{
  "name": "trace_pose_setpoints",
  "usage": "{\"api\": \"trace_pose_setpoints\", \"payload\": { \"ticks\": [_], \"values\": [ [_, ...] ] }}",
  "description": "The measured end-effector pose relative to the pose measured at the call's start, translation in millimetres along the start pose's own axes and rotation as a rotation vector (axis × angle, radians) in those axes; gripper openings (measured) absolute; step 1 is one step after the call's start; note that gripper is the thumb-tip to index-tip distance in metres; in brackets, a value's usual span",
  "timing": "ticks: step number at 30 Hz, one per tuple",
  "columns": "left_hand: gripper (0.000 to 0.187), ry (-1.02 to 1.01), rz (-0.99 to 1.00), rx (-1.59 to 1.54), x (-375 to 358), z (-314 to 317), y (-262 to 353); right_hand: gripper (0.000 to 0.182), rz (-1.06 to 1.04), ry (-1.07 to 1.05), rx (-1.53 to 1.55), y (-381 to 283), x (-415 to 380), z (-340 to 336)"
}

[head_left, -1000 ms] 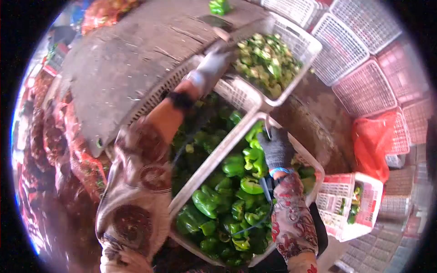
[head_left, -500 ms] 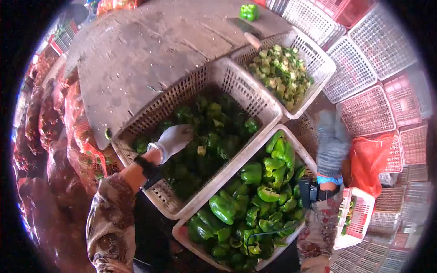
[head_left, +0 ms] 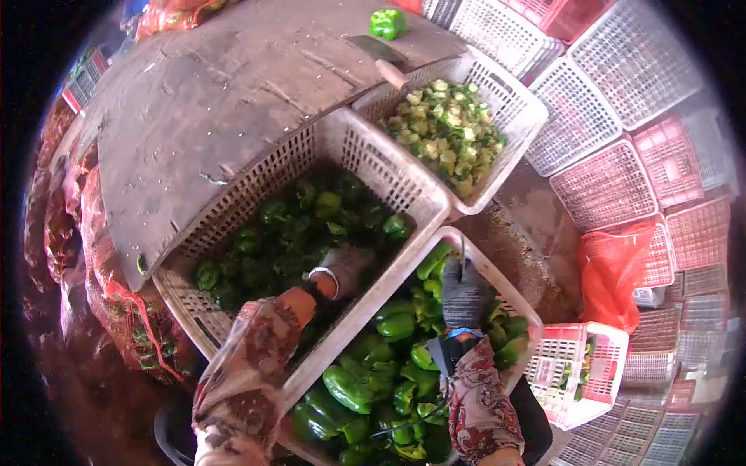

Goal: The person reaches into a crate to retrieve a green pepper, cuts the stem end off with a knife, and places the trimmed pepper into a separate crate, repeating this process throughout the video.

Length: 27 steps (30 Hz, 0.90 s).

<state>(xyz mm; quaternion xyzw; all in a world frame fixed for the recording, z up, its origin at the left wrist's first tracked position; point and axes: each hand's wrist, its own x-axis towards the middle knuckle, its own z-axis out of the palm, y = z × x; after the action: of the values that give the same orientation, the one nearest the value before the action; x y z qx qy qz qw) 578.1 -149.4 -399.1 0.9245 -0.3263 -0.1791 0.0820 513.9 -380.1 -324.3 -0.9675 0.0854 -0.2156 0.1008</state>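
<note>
The green peppers (head_left: pixel 365 373) fill the near white crate (head_left: pixel 509 299), heaped to its rim, and the right hand (head_left: pixel 465 293), in a dark knit glove, is plunged among them at the crate's far end; its fingers are buried in the pile, so I cannot tell whether they grip one or lie loose. The left hand (head_left: pixel 346 268), in a grey glove, is down in the second crate (head_left: pixel 365 151), just beyond and to the left, resting on darker peppers (head_left: pixel 287 233) that sit low in the shade; its fingers curl downward but what they hold, if anything, is hidden. The two crates stand touching, side by side, so either hand reaches one without stretching. Farther off and to the right, a third crate (head_left: pixel 517 124) holds pale cut pieces (head_left: pixel 443 136), tucked right under the edge of the worn wooden tabletop (head_left: pixel 233 85), presumably so scraps drop straight in. On that tabletop lie a cleaver (head_left: pixel 381 58) and one pepper (head_left: pixel 387 23). Empty crates (head_left: pixel 622 155) are spread at right, with an orange bag (head_left: pixel 614 264) among them.
</note>
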Motion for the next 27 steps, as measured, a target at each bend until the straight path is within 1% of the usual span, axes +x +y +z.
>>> {"api": "trace_pose_setpoints", "payload": {
  "ticks": [3,4,6,7,9,10,11,12,14,15,17,18,19,20,21,22,23,24,25,26,27],
  "values": [
    [0.066,-0.143,-0.046,-0.233,15,-6,-4,0.029,0.051,0.023,-0.031,-8,-3,-7],
    [0.071,0.030,-0.028,-0.272,8,7,-8,0.028,0.024,0.064,-0.051,4,-6,9],
    [0.074,0.145,-0.209,-0.557,-16,-1,-8,0.026,-0.110,0.187,0.032,15,-7,24],
    [0.075,0.212,-0.302,-0.700,-28,-7,-9,0.024,-0.112,0.127,0.046,22,-8,24],
    [0.072,0.230,-0.290,-1.206,-64,-37,0,0.026,-0.114,0.009,0.075,32,-11,19],
    [0.070,0.243,-0.281,-1.463,-91,-57,8,0.026,-0.086,0.050,0.157,45,-8,36],
    [0.068,0.260,-0.269,-1.714,-122,-78,15,0.027,-0.015,0.066,0.430,39,-5,28],
    [0.080,0.296,-0.100,-1.714,-150,-98,32,0.029,0.050,0.104,0.706,32,-2,19],
    [0.083,0.409,0.014,-1.720,-188,-113,64,0.037,0.207,0.009,1.210,6,4,-54],
    [0.085,0.442,0.056,-1.742,-210,-125,87,0.041,0.264,-0.090,1.238,1,-2,-89],
    [0.091,0.410,0.165,-1.822,-237,-126,119,0.035,0.215,-0.214,1.127,-31,-33,-161],
    [0.092,0.419,0.165,-1.775,-242,-118,130,0.040,0.187,-0.280,1.100,-48,-59,-179],
    [0.090,0.301,0.164,-1.788,-250,-117,140,0.048,0.060,-0.291,1.380,-58,-88,-174],
    [0.088,0.343,0.151,-1.614,-247,-108,148,0.055,-0.277,-0.318,0.846,-65,-105,-203],
    [0.087,0.388,0.136,-1.438,-242,-95,155,0.059,-0.102,-0.514,0.912,-71,-126,-209],
    [0.085,0.447,0.168,-1.266,-249,-99,168,0.064,0.093,-0.689,0.949,-77,-147,-216],
    [0.085,0.513,0.189,-1.095,-256,-103,182,0.063,0.122,-0.549,1.155,-67,-175,-192],
    [0.081,0.466,0.155,-1.361,-269,-111,203,0.062,0.302,-0.466,1.307,-70,-192,-200],
    [0.079,0.411,0.118,-1.616,-279,-110,220,0.058,0.385,-0.377,1.340,-72,-205,-202],
    [0.093,0.508,0.100,-1.653,-277,-87,227,0.055,0.463,-0.282,1.370,-73,-218,-204],
    [0.095,0.593,0.068,-1.666,-276,-64,237,0.049,0.447,-0.198,1.279,-71,-231,-196]
  ]
}}
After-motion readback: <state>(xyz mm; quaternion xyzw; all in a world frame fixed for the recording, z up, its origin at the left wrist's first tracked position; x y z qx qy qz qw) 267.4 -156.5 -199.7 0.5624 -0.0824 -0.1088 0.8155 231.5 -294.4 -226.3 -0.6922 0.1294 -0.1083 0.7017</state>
